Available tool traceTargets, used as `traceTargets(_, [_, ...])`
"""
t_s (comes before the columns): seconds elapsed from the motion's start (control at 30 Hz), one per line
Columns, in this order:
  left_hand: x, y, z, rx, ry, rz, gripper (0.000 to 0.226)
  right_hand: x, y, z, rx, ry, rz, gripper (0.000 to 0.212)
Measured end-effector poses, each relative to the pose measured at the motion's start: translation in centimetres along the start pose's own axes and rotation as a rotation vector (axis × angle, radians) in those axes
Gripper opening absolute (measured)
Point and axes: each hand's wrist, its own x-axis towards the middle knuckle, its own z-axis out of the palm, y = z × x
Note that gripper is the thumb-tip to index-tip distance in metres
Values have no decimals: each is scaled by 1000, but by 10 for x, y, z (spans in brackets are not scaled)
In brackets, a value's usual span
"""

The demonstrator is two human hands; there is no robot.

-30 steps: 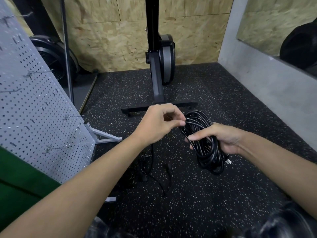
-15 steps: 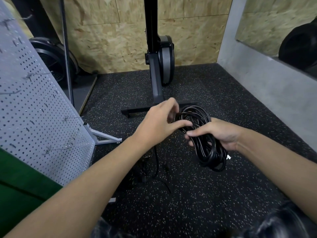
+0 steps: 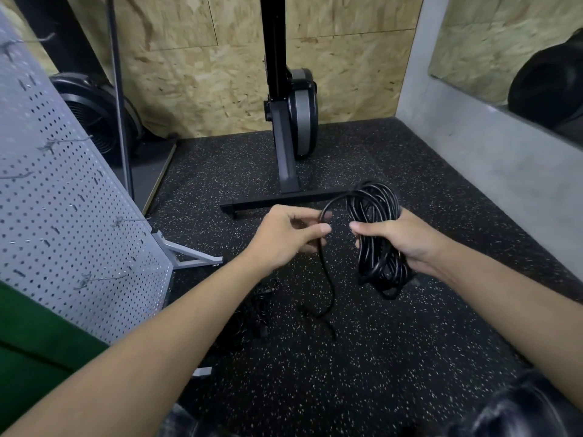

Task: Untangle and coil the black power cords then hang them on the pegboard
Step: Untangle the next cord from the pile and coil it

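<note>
My right hand point(image 3: 400, 239) grips a coiled bundle of black power cord point(image 3: 377, 203) in mid-air, loops showing above and below the fist. One strand arcs from the coil's top over to my left hand point(image 3: 288, 236), which pinches it between thumb and fingers. Below that hand the loose tail of the cord point(image 3: 328, 288) hangs down to the floor. A second tangle of black cord point(image 3: 258, 310) lies on the floor under my left forearm. The grey pegboard point(image 3: 60, 222) with wire hooks stands at the left on a metal foot.
A black exercise machine point(image 3: 291, 115) stands upright on a cross base straight ahead against an OSB wall. A black fan point(image 3: 94, 111) sits behind the pegboard. A grey concrete wall with a mirror runs along the right. The floor is speckled black rubber.
My left hand has drawn away from the coil to the left, pulling out a strand that now arcs between both hands. The right hand has shifted slightly right with the coil.
</note>
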Motion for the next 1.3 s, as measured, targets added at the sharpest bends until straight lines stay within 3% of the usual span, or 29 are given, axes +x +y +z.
traceTargets(0.1, [-2, 7, 18, -129, 36, -10, 29, 2, -1, 0, -1, -30, -46, 77])
traceTargets(0.3, [-3, 13, 30, -227, 84, 28, 19, 0, -2, -4, -25, -97, -95, 91])
traceTargets(0.53, [-2, 9, 19, 110, 45, 174, 20, -7, -4, 7, -237, -119, -114, 103])
traceTargets(0.67, [-4, 16, 24, 144, 54, 217, 23, -11, 0, 20, -302, -177, -123, 77])
traceTargets(0.77, [-4, 18, 29, 325, 211, 250, 43, -12, 2, 31, -341, -124, -126, 47])
traceTargets(0.87, [-2, 21, 22, 407, 341, 352, 43, -11, 0, 32, -295, -88, -111, 48])
traceTargets(0.93, [1, 25, 15, 425, 238, 453, 28, -11, 0, 29, -331, -125, -109, 53])
traceTargets(1.07, [2, 25, 5, 505, -81, 505, 30, -12, 3, 25, -472, -193, -83, 48])
traceTargets(1.2, [2, 28, -4, 545, -161, 472, 38, -17, -1, 25, -424, -268, -82, 41])
traceTargets(1.3, [4, 25, -5, 584, -153, 478, 37, -17, -1, 26, -434, -259, -73, 57])
